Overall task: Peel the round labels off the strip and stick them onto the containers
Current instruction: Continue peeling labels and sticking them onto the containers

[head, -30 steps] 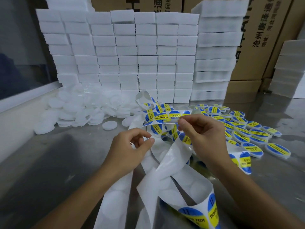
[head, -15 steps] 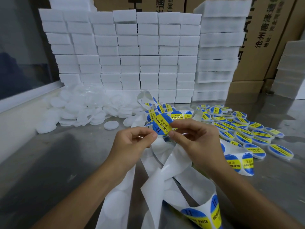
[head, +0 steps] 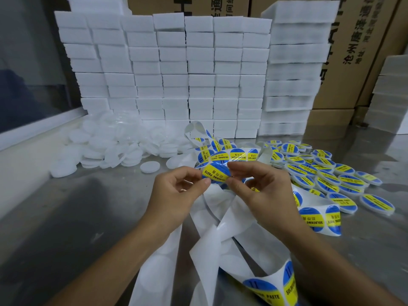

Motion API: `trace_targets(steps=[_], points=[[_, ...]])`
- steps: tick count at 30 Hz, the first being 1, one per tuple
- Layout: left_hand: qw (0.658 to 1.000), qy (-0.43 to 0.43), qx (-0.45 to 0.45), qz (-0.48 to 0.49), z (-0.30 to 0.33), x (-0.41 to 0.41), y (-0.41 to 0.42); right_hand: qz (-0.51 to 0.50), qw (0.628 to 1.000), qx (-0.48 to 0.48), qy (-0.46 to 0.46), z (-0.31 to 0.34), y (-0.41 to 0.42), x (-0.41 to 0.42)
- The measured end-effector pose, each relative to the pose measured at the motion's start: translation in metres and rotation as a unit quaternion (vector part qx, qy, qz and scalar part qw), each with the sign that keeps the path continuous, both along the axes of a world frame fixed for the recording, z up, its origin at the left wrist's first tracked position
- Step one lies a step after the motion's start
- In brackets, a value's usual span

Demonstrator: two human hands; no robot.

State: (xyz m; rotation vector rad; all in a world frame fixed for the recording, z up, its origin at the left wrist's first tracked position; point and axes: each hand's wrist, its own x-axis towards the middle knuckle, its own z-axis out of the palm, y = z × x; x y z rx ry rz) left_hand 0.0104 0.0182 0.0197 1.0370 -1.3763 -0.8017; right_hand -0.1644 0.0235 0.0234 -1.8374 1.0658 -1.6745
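Blue and yellow, the round glossy paper label (head: 215, 174) is sitting between both hands in the head view, pinched at its left edge by the left hand (head: 176, 198) and at its right edge by the right hand (head: 265, 195), its yellow band running roughly left to right. Both sets of fingers are curling closed on it, thumbs underneath. White backing strip (head: 212, 237) is trailing down toward the person. Plain white round plastic containers (head: 114, 149) are lying beyond and to the left of the fingers, nearer the left hand; already labelled containers (head: 326, 173) are lying to the right. Sticking will probably mean carrying the label forward-left.
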Motion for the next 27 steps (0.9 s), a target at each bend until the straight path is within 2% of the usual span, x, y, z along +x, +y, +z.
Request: trace_targets(steps=[3, 7, 12, 15, 18, 20, 22, 27], points=[[0.989, -0.096, -0.103, 0.042, -0.0011, 0.0017, 0.0003, -0.009, 1.000, 0.014, -0.004, -0.0005, 0.0002, 0.0000], [0.941, -0.206, -0.257, 0.083, -0.0008, 0.0025, 0.0029, -0.028, 0.999, 0.015, 0.007, -0.0004, -0.0007, -0.0001], [0.930, -0.225, -0.280, 0.082, -0.0013, 0.0034, 0.0028, -0.031, 0.999, 0.016, 0.028, 0.0008, -0.0003, -0.0008], [0.961, -0.165, -0.207, 0.077, -0.0007, 0.0032, 0.0011, -0.024, 0.999, -0.001, 0.039, 0.0007, 0.0001, -0.0010], [0.999, -0.006, -0.028, 0.029, 0.0007, 0.0014, 0.0000, -0.031, 0.997, -0.027, 0.059, -0.0002, 0.0003, -0.0018], [0.994, 0.083, 0.070, -0.006, 0.0015, -0.0011, 0.0003, -0.046, 0.994, -0.054, 0.081, -0.0001, 0.0011, -0.0020], [0.982, 0.135, 0.125, -0.036, 0.0023, -0.0009, 0.0003, -0.057, 0.990, -0.084, 0.099, 0.0005, 0.0019, -0.0020], [0.973, 0.166, 0.150, -0.051, 0.0039, 0.0017, 0.0008, -0.046, 0.993, -0.080, 0.077, 0.0000, 0.0035, 0.0011]])
